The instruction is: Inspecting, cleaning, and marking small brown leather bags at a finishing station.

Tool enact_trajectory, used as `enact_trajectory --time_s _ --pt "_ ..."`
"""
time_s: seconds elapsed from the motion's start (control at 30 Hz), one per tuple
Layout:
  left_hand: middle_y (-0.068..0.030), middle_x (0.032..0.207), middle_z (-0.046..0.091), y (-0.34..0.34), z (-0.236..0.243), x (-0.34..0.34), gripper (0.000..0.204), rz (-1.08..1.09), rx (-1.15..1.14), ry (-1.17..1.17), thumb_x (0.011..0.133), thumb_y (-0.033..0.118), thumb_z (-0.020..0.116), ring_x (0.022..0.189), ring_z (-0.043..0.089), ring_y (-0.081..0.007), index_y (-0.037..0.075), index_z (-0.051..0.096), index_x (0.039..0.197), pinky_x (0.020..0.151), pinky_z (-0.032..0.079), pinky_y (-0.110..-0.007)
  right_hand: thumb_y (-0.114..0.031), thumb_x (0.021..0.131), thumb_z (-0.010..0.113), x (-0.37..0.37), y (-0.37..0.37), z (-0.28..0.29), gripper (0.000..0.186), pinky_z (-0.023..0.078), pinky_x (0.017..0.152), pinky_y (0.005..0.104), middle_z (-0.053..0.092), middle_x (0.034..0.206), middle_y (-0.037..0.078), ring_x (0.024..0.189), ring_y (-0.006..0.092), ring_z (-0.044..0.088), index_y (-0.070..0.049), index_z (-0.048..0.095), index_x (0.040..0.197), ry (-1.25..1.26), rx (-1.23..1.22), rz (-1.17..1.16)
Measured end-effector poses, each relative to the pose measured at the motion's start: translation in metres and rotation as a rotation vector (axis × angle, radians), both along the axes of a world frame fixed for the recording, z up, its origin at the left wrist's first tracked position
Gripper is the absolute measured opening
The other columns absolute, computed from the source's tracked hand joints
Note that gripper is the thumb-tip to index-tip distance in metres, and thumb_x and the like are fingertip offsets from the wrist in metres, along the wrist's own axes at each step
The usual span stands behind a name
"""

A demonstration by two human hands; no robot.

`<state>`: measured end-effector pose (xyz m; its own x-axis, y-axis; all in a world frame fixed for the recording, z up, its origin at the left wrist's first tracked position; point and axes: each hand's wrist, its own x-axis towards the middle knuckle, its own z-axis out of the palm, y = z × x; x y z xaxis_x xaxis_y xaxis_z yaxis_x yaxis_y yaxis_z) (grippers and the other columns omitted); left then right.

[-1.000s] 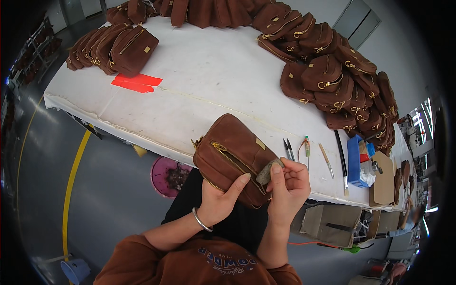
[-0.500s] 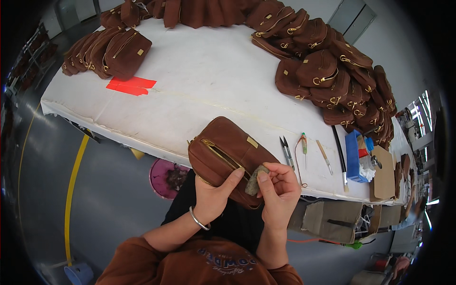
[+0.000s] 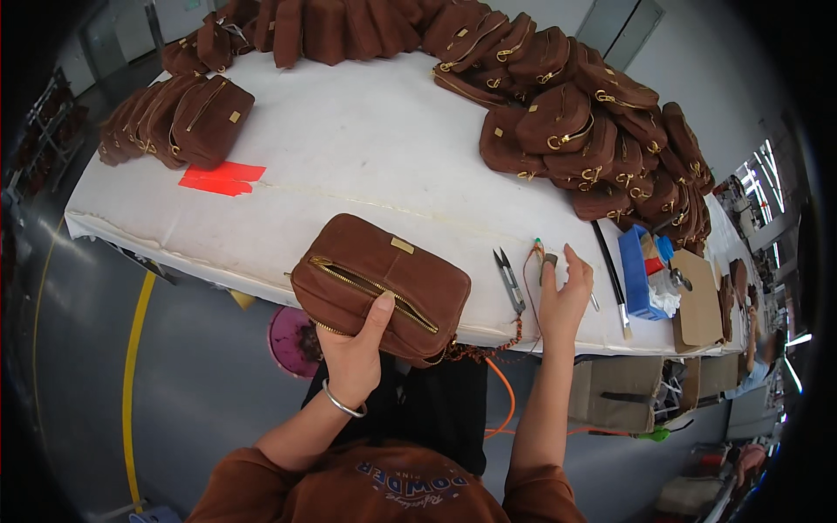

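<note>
My left hand (image 3: 353, 357) grips a brown zip bag (image 3: 410, 279) at the table's front edge, thumb pressed on its front by the brass zipper. The zipper of the front pocket is parted, and a small gold label (image 3: 402, 246) sits above it. To the right, my right hand (image 3: 565, 292) is over the table with fingers stretched and apart. A small grey block (image 3: 548, 263) touches or lies close beside its thumb, partly hidden. Left of that hand lie thread snips (image 3: 511, 283); the awl with a green handle is mostly covered by the hand.
Brown bags (image 3: 602, 139) are heaped at the right, with another row (image 3: 179, 118) at the left. A long brush (image 3: 613, 279), a blue box (image 3: 641, 270) and a cardboard piece (image 3: 700, 301) occupy the right side. Below the edge are a pink bin (image 3: 288, 344) and an orange cord (image 3: 508, 397).
My right hand has left the bag and moved right to the tools, carrying the grey block there, and its fingers have spread. My left hand has shifted the bag slightly left.
</note>
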<state>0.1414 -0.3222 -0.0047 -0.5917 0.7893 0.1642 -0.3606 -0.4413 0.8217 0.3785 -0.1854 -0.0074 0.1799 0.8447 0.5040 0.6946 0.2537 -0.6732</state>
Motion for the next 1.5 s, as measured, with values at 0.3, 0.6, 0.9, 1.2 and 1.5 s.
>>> enact_trajectory --time_s 0.3,0.6,0.9,1.2,1.5 --pt "-0.0058 0.115 0.063 0.001 -0.005 0.004 0.032 -0.004 0.009 -0.041 0.091 0.003 0.069 0.103 0.06 -0.0125 0.0 0.056 0.12 0.092 0.048 -0.029 -0.008 0.084 0.071 -0.048 -0.02 -0.013 0.029 0.048 0.085 0.0428 0.061 0.102 0.02 0.096 0.0379 0.059 0.002 0.066 0.111 -0.449 -0.006 0.157" --pt "-0.0071 0.112 0.064 -0.003 0.0 0.008 0.031 0.011 -0.002 0.1 0.09 0.001 0.07 0.1 0.062 -0.0138 -0.002 0.057 0.118 0.088 0.051 -0.03 -0.002 0.095 0.055 -0.046 -0.019 0.002 0.029 0.051 0.067 0.0319 0.059 0.086 0.01 0.075 0.019 0.063 0.002 0.062 0.123 -0.042 -0.17 0.244" --pt "-0.0074 0.108 0.067 -0.005 0.007 0.018 0.028 0.07 -0.035 0.169 0.088 0.0 0.071 0.094 0.064 -0.0141 -0.003 0.06 0.114 0.084 0.052 -0.028 -0.003 0.099 0.051 -0.081 -0.1 0.058 0.034 0.044 0.061 0.0198 0.055 0.092 0.002 0.069 0.0063 0.05 -0.005 0.059 0.132 0.391 -0.459 0.668" --pt "-0.0073 0.102 0.07 -0.008 0.01 0.023 0.019 0.084 -0.039 0.217 0.088 0.0 0.071 0.092 0.065 -0.0132 -0.003 0.065 0.106 0.081 0.053 -0.028 -0.002 0.085 0.071 -0.097 -0.114 0.058 0.039 0.048 0.06 0.0288 0.063 0.087 0.01 0.066 0.0179 0.058 -0.009 0.066 0.124 0.036 -0.106 0.658" --pt "-0.0067 0.109 0.067 -0.012 0.003 0.023 0.026 0.018 -0.03 0.305 0.089 -0.002 0.068 0.096 0.064 -0.014 -0.002 0.061 0.115 0.086 0.052 -0.028 -0.001 0.085 0.071 -0.098 -0.114 0.057 0.035 0.049 0.06 0.0297 0.065 0.086 0.011 0.066 0.0203 0.06 -0.008 0.068 0.119 0.036 -0.057 0.639"
